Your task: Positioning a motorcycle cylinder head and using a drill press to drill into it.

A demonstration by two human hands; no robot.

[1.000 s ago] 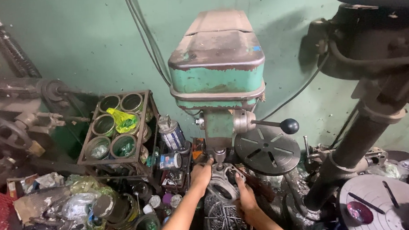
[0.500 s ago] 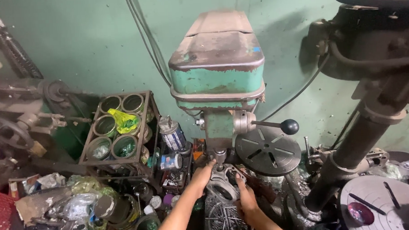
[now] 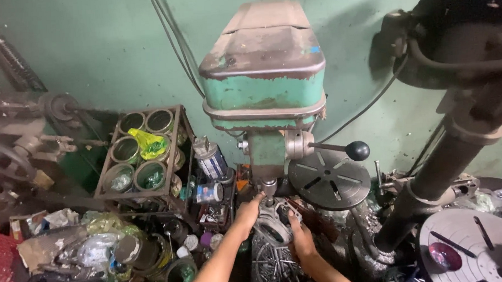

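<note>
A worn green drill press stands against the green wall. Under its chuck lies a grey metal ring-shaped casting. My left hand grips the casting's left rim, fingers up near the chuck. My right hand holds the casting's right side from below. Both forearms reach in from the bottom edge. The feed lever with a black knob sticks out to the right, above a round slotted table.
A metal rack of open tins stands to the left, with spray cans beside it. Bags, jars and scrap pile at lower left. A second machine's dark column and round table fill the right.
Both hands stay on the casting under the chuck. The view has shifted slightly; nothing else has visibly moved.
</note>
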